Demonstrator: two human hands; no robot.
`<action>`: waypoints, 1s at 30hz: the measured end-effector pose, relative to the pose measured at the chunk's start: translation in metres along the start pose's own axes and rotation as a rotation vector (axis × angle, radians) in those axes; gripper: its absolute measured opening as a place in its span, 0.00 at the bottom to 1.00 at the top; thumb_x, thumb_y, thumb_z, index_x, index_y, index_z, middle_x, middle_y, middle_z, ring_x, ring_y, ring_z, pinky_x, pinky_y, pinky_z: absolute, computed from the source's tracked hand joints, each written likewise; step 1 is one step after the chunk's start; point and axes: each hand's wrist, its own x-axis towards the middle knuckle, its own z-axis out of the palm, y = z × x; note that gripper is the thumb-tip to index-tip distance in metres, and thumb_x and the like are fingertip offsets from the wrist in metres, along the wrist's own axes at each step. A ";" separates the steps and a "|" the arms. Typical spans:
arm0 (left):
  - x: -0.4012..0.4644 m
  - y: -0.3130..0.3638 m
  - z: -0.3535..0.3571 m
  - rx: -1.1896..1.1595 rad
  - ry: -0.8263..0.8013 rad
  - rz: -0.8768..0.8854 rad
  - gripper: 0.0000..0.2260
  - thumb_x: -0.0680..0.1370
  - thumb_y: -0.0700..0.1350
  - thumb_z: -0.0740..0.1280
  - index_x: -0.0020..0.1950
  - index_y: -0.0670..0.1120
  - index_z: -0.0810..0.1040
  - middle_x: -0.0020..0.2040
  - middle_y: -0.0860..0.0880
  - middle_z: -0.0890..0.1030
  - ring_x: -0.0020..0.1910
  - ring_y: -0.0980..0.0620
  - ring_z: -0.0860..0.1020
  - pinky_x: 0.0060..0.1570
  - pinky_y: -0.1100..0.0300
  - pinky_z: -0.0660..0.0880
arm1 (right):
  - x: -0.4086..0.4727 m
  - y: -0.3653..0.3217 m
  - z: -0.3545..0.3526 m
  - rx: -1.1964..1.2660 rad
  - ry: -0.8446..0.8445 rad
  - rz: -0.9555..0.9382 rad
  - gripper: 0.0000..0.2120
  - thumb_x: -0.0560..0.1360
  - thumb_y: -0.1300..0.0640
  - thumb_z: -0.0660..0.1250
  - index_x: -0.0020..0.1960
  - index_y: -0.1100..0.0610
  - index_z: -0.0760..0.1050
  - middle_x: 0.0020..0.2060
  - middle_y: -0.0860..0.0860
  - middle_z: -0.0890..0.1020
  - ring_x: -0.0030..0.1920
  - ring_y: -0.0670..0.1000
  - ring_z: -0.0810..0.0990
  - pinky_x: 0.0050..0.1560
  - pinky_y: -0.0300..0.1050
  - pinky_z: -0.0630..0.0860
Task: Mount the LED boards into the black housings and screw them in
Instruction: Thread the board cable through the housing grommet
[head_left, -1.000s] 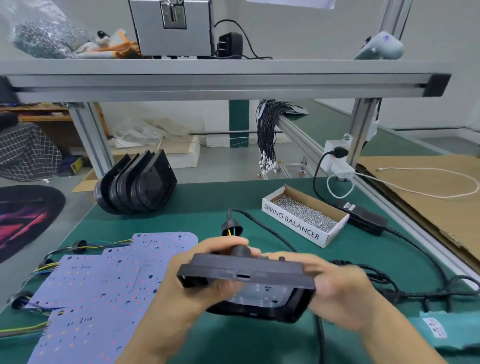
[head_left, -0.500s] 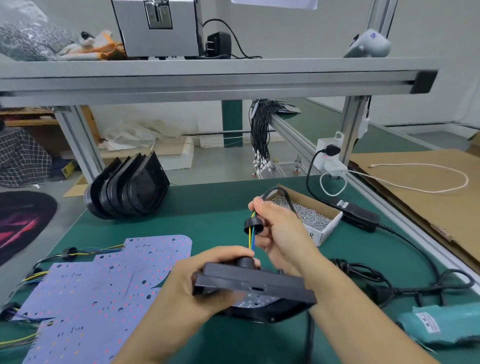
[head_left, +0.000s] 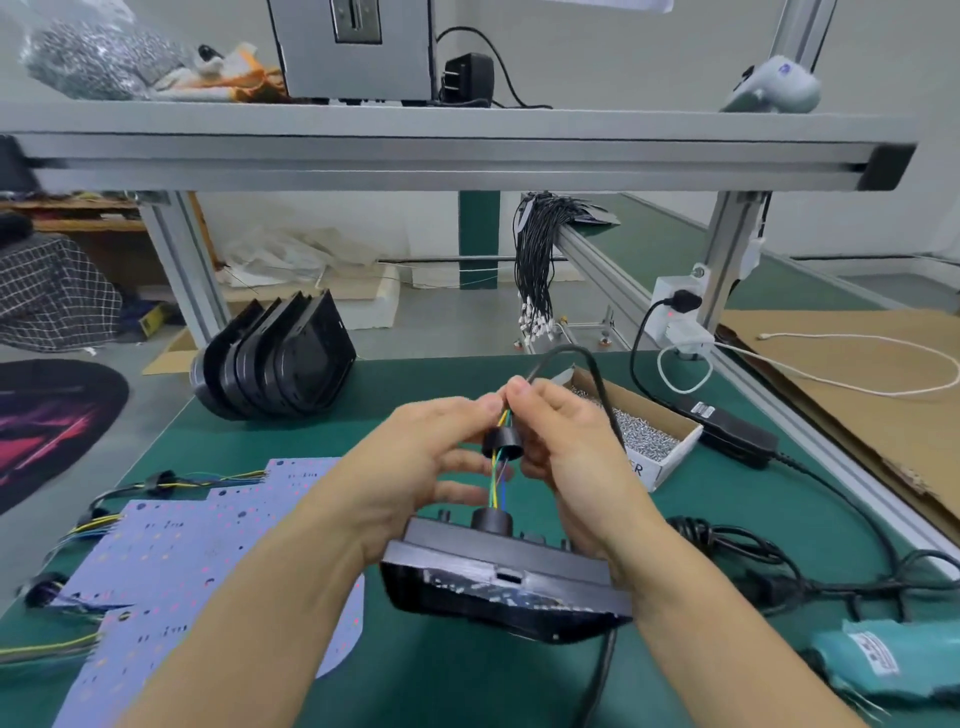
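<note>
A black housing (head_left: 498, 577) with an LED board inside sits low in front of me, back side up. Coloured wires (head_left: 497, 488) rise from its round port to a black rubber grommet (head_left: 501, 444). My left hand (head_left: 415, 467) and my right hand (head_left: 566, 457) meet above the housing, and both pinch the wires and black cable just over the grommet. The right wrist hides the housing's right end. Loose purple LED boards (head_left: 171, 566) with wire tails lie on the green mat at the left. A row of empty black housings (head_left: 280, 358) leans at the far left of the table.
An open cardboard box of screws (head_left: 649, 441) stands right behind my hands. A black power adapter (head_left: 732, 426) and tangled cables (head_left: 737, 551) lie to the right, with a teal electric screwdriver (head_left: 893, 660) at the lower right. An aluminium shelf beam (head_left: 467, 156) crosses overhead.
My left hand has let go of the housing and risen to join the right hand at the grommet. The right hand earlier left the housing and lifted the wires.
</note>
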 end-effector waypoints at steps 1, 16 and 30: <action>0.003 0.005 0.004 0.023 0.002 -0.007 0.18 0.66 0.58 0.71 0.48 0.47 0.82 0.43 0.50 0.83 0.38 0.52 0.80 0.36 0.60 0.77 | 0.001 -0.002 -0.001 -0.046 0.010 -0.032 0.12 0.79 0.55 0.63 0.41 0.62 0.74 0.26 0.48 0.67 0.26 0.43 0.63 0.26 0.33 0.61; -0.001 0.008 0.007 0.356 0.131 0.035 0.07 0.70 0.44 0.69 0.35 0.48 0.86 0.38 0.51 0.85 0.36 0.65 0.78 0.42 0.73 0.70 | 0.008 0.007 0.004 0.033 0.208 -0.005 0.11 0.79 0.58 0.63 0.40 0.62 0.73 0.21 0.45 0.62 0.23 0.44 0.59 0.28 0.38 0.61; -0.011 0.003 -0.006 0.209 0.013 -0.077 0.18 0.72 0.58 0.68 0.49 0.44 0.84 0.44 0.45 0.84 0.43 0.50 0.78 0.45 0.60 0.71 | 0.016 0.006 -0.005 0.160 0.226 0.001 0.13 0.80 0.56 0.61 0.37 0.56 0.72 0.21 0.41 0.66 0.23 0.42 0.62 0.23 0.33 0.63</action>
